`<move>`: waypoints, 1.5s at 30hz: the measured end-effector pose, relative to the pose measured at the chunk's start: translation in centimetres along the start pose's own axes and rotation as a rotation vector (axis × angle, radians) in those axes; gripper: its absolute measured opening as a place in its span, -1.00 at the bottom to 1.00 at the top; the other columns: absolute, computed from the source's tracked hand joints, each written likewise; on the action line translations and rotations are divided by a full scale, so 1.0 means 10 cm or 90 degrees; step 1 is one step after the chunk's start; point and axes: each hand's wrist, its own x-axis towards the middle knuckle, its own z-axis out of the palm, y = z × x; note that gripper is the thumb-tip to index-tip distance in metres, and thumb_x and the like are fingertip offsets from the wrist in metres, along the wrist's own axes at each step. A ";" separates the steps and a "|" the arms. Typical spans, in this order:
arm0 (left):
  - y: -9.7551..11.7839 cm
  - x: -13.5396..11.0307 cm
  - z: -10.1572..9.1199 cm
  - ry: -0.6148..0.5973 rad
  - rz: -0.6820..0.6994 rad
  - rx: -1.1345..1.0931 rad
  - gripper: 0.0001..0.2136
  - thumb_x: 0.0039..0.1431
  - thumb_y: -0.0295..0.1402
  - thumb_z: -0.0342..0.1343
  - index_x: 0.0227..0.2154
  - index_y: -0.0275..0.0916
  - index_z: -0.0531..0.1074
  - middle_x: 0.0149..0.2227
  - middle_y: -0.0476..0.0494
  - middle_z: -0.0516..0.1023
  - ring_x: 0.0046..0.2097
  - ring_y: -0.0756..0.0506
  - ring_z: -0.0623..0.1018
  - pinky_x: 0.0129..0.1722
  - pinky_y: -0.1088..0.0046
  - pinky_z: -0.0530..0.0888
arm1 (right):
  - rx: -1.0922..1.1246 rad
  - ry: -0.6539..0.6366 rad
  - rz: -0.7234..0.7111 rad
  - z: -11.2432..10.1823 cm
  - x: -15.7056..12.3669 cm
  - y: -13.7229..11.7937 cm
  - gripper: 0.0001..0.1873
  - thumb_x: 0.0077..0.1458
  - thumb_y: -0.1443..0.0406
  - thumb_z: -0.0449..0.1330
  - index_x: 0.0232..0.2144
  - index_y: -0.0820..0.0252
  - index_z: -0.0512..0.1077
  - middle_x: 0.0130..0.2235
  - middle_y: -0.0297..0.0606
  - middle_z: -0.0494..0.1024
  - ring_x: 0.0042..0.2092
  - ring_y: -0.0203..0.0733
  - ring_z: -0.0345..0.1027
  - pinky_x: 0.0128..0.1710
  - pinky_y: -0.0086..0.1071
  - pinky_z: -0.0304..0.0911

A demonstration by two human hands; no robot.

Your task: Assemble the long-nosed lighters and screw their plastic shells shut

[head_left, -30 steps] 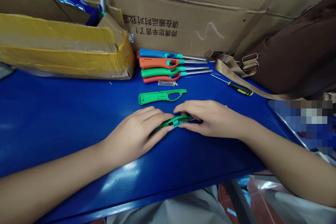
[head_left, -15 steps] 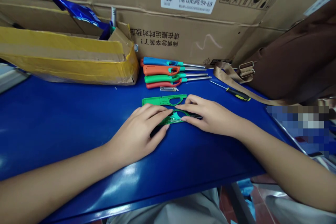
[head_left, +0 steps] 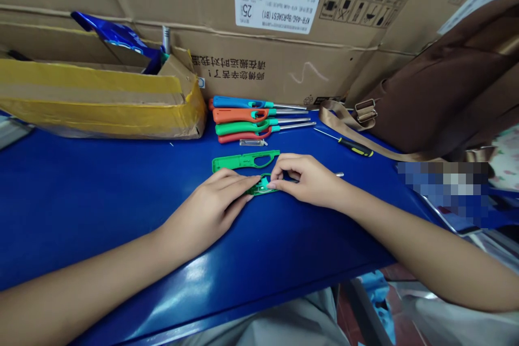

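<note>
My left hand (head_left: 214,200) is closed around the handle end of an opened green gas lighter (head_left: 256,191), which lies on the blue table. Inside its shell, a turquoise trigger (head_left: 265,182) and a thin pale wire show. The thumb and index finger of my right hand (head_left: 310,178) pinch together at the trigger's right edge. Beyond that hand the tip of a metal tube (head_left: 339,174) sticks out; the part between is mostly covered. Just behind my hands lies the other green shell half (head_left: 243,161), inner side up. A small clear fuel tank (head_left: 252,142) rests behind it.
Several whole gas lighters (head_left: 243,115) lie side by side at the back. To their right are a screwdriver (head_left: 354,146), a tan strap (head_left: 340,116) and a brown bag (head_left: 438,81). A yellow-taped carton (head_left: 101,102) stands back left, before a large cardboard box (head_left: 279,62).
My right fingers have drawn together into a pinch at the trigger, and the metal tube's tip now shows past the hand. My left hand keeps its hold. The view has shifted slightly.
</note>
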 end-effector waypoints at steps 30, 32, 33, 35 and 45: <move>-0.48 0.64 -0.33 -0.051 0.010 0.195 -0.71 0.30 -0.50 0.07 0.04 -0.29 0.51 -0.01 -0.28 0.60 0.08 -0.22 0.55 0.09 0.15 0.53 | -0.287 -0.102 -0.125 -0.08 -0.07 -0.38 -0.86 0.28 0.27 0.17 -0.14 0.12 0.48 -0.09 -0.19 0.53 -0.08 -0.08 0.45 -0.16 -0.25 0.31; -0.48 0.74 -0.26 -0.057 -0.004 0.203 -0.70 0.30 -0.51 0.08 0.05 -0.27 0.52 0.02 -0.28 0.60 0.09 -0.22 0.55 0.11 0.15 0.52 | -0.270 -0.098 -0.119 -0.07 -0.08 -0.35 -0.86 0.26 0.27 0.19 -0.13 0.12 0.47 -0.09 -0.22 0.53 -0.09 -0.10 0.45 -0.18 -0.27 0.30; -0.48 0.78 -0.23 -0.062 -0.012 0.208 -0.70 0.29 -0.52 0.10 0.03 -0.26 0.53 0.01 -0.27 0.60 0.07 -0.22 0.56 0.09 0.16 0.53 | -0.258 -0.094 -0.117 -0.06 -0.08 -0.33 -0.86 0.25 0.27 0.20 -0.13 0.12 0.47 -0.09 -0.23 0.53 -0.09 -0.11 0.45 -0.19 -0.29 0.29; -0.48 0.83 -0.18 -0.077 -0.030 0.222 -0.74 0.28 -0.51 0.12 -0.02 -0.27 0.57 -0.03 -0.27 0.62 0.04 -0.23 0.59 0.05 0.18 0.55 | -0.234 -0.082 -0.113 -0.04 -0.09 -0.28 -0.85 0.26 0.28 0.19 -0.12 0.12 0.47 -0.10 -0.25 0.53 -0.13 -0.15 0.45 -0.22 -0.32 0.26; -0.43 0.95 -0.15 -0.133 -0.066 0.308 -0.78 0.31 -0.50 0.04 -0.19 -0.34 0.61 -0.15 -0.36 0.61 -0.08 -0.27 0.61 -0.09 0.21 0.57 | -0.172 -0.038 -0.122 0.02 -0.08 -0.17 -0.90 0.27 0.27 0.22 -0.17 0.13 0.48 -0.13 -0.27 0.53 -0.17 -0.23 0.43 -0.24 -0.39 0.22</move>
